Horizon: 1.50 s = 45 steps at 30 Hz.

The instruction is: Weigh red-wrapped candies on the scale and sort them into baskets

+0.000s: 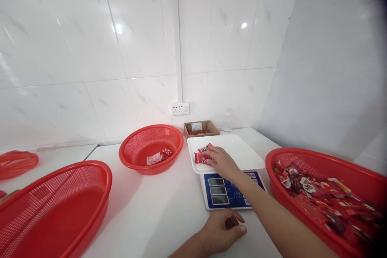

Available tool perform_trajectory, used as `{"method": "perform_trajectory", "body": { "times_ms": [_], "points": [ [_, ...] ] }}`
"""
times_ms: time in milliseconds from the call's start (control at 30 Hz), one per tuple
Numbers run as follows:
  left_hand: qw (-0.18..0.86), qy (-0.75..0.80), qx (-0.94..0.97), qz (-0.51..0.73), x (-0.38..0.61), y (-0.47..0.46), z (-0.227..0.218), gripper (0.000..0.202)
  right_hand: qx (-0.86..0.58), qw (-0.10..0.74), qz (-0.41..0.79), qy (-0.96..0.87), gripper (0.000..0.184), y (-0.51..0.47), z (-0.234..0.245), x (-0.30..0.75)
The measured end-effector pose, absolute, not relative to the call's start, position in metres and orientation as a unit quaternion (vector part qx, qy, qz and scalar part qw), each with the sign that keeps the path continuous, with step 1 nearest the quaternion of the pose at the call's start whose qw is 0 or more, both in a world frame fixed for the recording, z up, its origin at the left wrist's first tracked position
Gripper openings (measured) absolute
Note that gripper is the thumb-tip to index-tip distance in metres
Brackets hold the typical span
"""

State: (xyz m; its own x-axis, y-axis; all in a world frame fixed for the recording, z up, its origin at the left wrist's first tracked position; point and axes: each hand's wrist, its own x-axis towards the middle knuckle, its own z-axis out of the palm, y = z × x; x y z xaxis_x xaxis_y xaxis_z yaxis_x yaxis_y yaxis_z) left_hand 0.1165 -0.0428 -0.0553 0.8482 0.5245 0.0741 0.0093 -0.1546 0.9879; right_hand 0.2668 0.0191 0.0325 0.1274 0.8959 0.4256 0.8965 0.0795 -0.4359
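On the white tray (242, 151) of a digital scale (232, 193) lie small red wrapped packets (201, 158), at least two of them. My right hand (222, 163) reaches across the scale with its thumb and fingers closed on the right ends of these packets. Just in front of the scale, low over the white table, is my left hand (219, 229). Its fingers are loosely curled, the thumb stands apart, and nothing shows in it. To the right, a large red basket (272, 165) holds many red wrapped packets (320, 193).
A round red basket (125, 157) left of the scale holds a few packets. Another large red basket (105, 193) stands at the front left, near a red plastic bag (18, 161). A small cardboard box (215, 130) and a clear plastic bottle (228, 121) are by the tiled wall.
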Motion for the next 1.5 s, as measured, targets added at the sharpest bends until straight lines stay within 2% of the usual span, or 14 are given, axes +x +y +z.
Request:
{"method": "perform_trajectory", "body": {
  "times_ms": [133,267,367,433,533,633,733,967,1500],
  "points": [
    [0.613,0.181,0.742,0.201,0.116,-0.042,-0.054,0.037,-0.674,0.341,-0.023,-0.655,0.026,0.012,0.029,0.263],
    [0.603,0.193,0.750,0.190,0.115,-0.043,-0.053,0.035,-0.672,0.403,-0.041,-0.620,0.029,-0.020,0.030,0.264],
    [0.593,0.176,0.770,0.158,0.114,-0.044,-0.052,0.033,-0.693,0.439,-0.043,-0.571,0.030,-0.067,0.013,0.265],
    [0.572,0.160,0.794,0.131,0.112,-0.044,-0.050,0.032,-0.720,0.452,0.007,-0.527,0.026,-0.101,-0.009,0.264],
    [0.543,0.146,0.819,0.112,0.112,-0.045,-0.049,0.031,-0.748,0.404,0.146,-0.505,0.026,-0.139,-0.045,0.258],
    [0.542,0.147,0.820,0.110,0.113,-0.044,-0.050,0.027,-0.752,0.346,0.188,-0.528,0.022,-0.152,-0.064,0.252],
    [0.555,0.160,0.808,0.115,0.115,-0.044,-0.052,0.027,-0.766,0.326,0.197,-0.518,0.021,-0.148,-0.065,0.251],
    [0.559,0.176,0.801,0.118,0.115,-0.046,-0.053,0.023,-0.754,0.346,0.191,-0.524,0.024,-0.146,-0.068,0.255],
    [0.476,0.216,0.832,0.183,0.127,-0.056,-0.034,0.016,-0.742,0.375,0.169,-0.529,0.024,-0.150,-0.059,0.252]
  ]
}}
